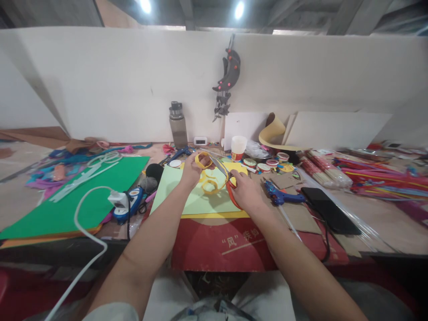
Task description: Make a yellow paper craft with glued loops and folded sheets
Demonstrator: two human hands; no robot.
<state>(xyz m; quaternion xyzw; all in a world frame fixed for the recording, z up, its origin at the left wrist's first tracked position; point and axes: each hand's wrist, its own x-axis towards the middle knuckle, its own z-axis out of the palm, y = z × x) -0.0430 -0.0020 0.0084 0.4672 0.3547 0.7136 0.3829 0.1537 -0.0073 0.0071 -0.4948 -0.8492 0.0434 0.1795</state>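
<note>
My left hand pinches a curled yellow strip, raised a little over the pale green sheet. In my right hand is a pair of scissors with red-orange handles; the blades point up and left toward the strip. Whether the blades touch the strip I cannot tell. Below and between my hands hangs or lies a looped yellow strip. A yellow sheet shows under the pale green one, on a red board.
To the right lie a blue glue gun and a black phone. A paper cup and a bottle stand at the back. Green sheets, a power strip and a white cable are at the left.
</note>
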